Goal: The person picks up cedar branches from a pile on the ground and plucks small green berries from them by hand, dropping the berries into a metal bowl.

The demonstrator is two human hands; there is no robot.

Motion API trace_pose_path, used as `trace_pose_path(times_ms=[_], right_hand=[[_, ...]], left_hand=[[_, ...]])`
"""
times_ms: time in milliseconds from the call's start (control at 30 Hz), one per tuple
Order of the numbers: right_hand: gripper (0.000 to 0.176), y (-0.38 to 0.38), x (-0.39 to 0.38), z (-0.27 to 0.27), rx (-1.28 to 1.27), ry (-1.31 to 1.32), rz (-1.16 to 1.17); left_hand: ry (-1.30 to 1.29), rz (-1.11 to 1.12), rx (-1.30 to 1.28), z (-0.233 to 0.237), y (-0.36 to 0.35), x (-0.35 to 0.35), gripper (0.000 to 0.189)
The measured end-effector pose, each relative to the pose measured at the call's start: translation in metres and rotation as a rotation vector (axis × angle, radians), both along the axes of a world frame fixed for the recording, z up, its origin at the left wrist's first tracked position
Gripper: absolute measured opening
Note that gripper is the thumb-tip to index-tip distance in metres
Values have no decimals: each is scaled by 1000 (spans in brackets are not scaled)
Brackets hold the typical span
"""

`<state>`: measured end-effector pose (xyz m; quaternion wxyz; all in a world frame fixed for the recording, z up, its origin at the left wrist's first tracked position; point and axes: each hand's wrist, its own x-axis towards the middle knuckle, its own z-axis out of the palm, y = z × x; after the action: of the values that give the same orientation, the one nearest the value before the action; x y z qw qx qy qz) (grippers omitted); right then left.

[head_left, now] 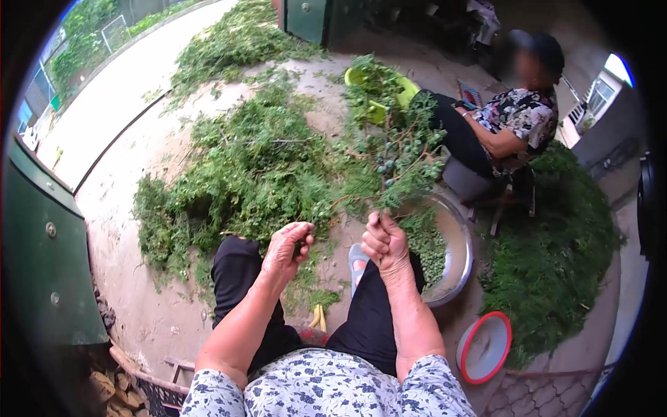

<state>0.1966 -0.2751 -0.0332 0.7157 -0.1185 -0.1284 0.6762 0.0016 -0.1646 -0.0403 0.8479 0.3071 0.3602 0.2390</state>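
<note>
My right hand (384, 242) is closed in a fist around the lower stem of a leafy evergreen branch (389, 167). The branch stands up from the fist and carries small round blue-green cones. My left hand (286, 247) is held to the left of it, fingers curled in towards the thumb; whether anything sits between them is too small to tell. Beside my right knee is a wide metal basin (467, 254), partly hidden by the right hand and branch. Many small green cones (429, 257) lie in it.
A heap of cut evergreen branches (243, 167) covers the floor ahead. Darker green clippings (556, 257) are piled at right, near a red-rimmed basin (486, 347). A seated person (517, 118) is at the upper right, by a yellow-green container (406, 90). A green metal door (52, 250) stands left.
</note>
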Motion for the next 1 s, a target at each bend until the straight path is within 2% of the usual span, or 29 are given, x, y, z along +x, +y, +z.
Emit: trace_pose_path(times_ms=[167, 233, 267, 300, 367, 400, 433, 500, 567, 633, 700, 767, 900, 1000], right_hand=[[32, 5, 6, 3, 34, -42, -9], [35, 12, 9, 3, -181, -367, -214], [34, 18, 9, 1, -292, -456, -356], [34, 23, 10, -5, -285, -454, -362], [28, 27, 13, -10, -519, -778, -727], [17, 26, 16, -5, -358, -1110, -966], [17, 24, 17, -1, -363, -1106, -977], [17, 25, 12, 7, -425, -1426, -1196], [19, 33, 10, -2, -382, -1330, -1257], [20, 27, 8, 4, -467, -1477, -1136], [14, 28, -1, 10, -524, -1403, -1114], [14, 30, -2, 7, -409, -1417, -1236], [11, 26, -7, 15, -340, -1359, -1204], [5, 29, -11, 19, -283, -1463, -1361]], left_hand=[[50, -43, 18, 3, 14, 0, 11], [18, -27, -6, -7, 16, -9, 11], [43, -14, 3, -5, 12, -12, 11], [67, -3, 9, -2, 7, -13, 11], [50, -54, -10, -9, 2, -17, 10], [71, -45, -6, -11, 0, -18, 10], [94, -35, -2, -12, -2, -19, 10], [96, -24, -5, -11, -6, -23, 11], [99, -6, -13, -10, -7, -27, 11], [135, -2, -12, -9, -7, -27, 8], [131, 4, -2, -10, -7, -27, 8], [125, 8, 8, -8, -10, -28, 8], [134, 27, -10, -8, -14, -27, 10], [86, 52, -23, -13, -13, -27, 11]])
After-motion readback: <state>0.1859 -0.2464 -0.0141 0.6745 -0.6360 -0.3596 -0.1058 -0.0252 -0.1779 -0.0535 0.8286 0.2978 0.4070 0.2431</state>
